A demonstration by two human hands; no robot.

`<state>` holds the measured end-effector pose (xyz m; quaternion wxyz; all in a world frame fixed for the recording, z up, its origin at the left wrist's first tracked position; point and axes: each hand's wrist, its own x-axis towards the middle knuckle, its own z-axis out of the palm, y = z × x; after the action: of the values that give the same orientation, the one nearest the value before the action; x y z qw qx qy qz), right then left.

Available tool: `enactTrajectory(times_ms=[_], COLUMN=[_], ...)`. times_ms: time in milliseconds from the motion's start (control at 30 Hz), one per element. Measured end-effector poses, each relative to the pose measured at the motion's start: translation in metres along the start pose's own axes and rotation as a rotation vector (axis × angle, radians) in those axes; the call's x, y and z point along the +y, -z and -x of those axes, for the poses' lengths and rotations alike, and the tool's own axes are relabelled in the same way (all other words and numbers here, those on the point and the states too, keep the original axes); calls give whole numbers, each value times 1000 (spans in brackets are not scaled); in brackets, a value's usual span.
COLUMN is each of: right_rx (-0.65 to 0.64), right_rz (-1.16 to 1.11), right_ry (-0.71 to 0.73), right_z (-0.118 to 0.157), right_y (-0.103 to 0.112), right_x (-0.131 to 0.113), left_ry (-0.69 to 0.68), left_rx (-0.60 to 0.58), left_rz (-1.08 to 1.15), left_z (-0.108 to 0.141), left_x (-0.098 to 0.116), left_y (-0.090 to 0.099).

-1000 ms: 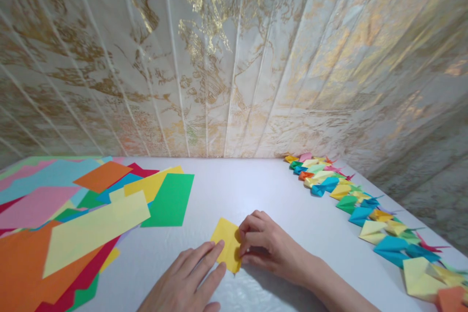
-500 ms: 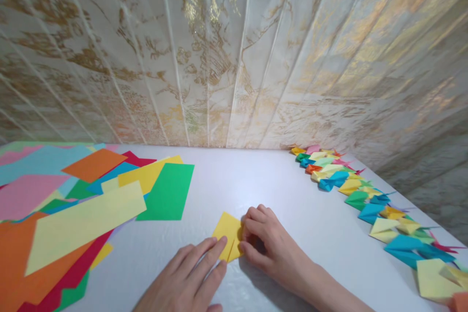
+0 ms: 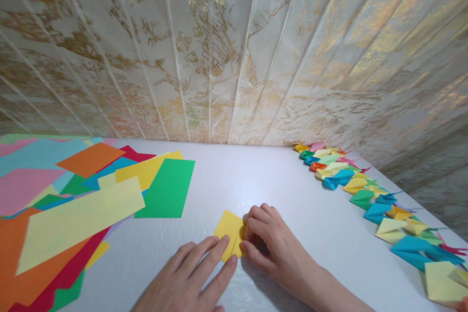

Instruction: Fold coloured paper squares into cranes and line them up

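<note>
A small folded yellow paper [image 3: 226,226] lies on the white table, with a slit or crease line running up from its lower edge. My left hand [image 3: 195,270] rests flat with fingers apart, its fingertips on the paper's lower left edge. On the other side, my right hand [image 3: 270,243] is curled, with thumb and fingers closed on the paper's right edge. Those fingers hide the right corner.
Loose coloured sheets overlap at the left, with a cream strip [image 3: 80,224] on top and a green sheet [image 3: 170,190] nearest the middle. Folded paper figures [image 3: 376,213] line the right side of the white table [image 3: 234,170]. Patterned fabric [image 3: 219,58] hangs behind.
One finger of my left hand has moved right and up onto the paper's lower edge. My right hand keeps its grip. The view has shifted slightly.
</note>
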<state>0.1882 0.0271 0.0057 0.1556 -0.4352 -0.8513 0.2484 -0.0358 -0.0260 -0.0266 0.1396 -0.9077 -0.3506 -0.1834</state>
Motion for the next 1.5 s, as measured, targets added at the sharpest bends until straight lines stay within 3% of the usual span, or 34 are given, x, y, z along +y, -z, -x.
enactTrajectory(times_ms=[333,467,600,767,900,1033,1267,1400,1500], right_rx=[4,-3,-3,-2,19,55,77,101,87], right_rz=[61,78,88,82,70,26,-24,-49,-84], right_ry=[-16,-29,-25,-27,-17,-51,-140,-130,-119], right_z=[0,0,0,0,2,4,3,3,4], right_y=[-2,-2,-2,-3,-3,-4,-5,-8,-6], right_x=[-3,-4,-5,-4,-4,-10,-18,-16,-12], left_ry=[-56,-69,-103,-79,-52,-65,6,-14,19], left_rx=[-87,-42,-84,-53,-140,-125,-163,-134,-191], left_rz=[-35,-41,-36,19,50,25,72,103,107], left_z=[4,3,1,0,-4,-8,-5,-3,-2], left_x=[-3,-1,-2,-4,-5,-3,1,1,2], left_y=[3,0,-2,-2,10,16,10,6,7])
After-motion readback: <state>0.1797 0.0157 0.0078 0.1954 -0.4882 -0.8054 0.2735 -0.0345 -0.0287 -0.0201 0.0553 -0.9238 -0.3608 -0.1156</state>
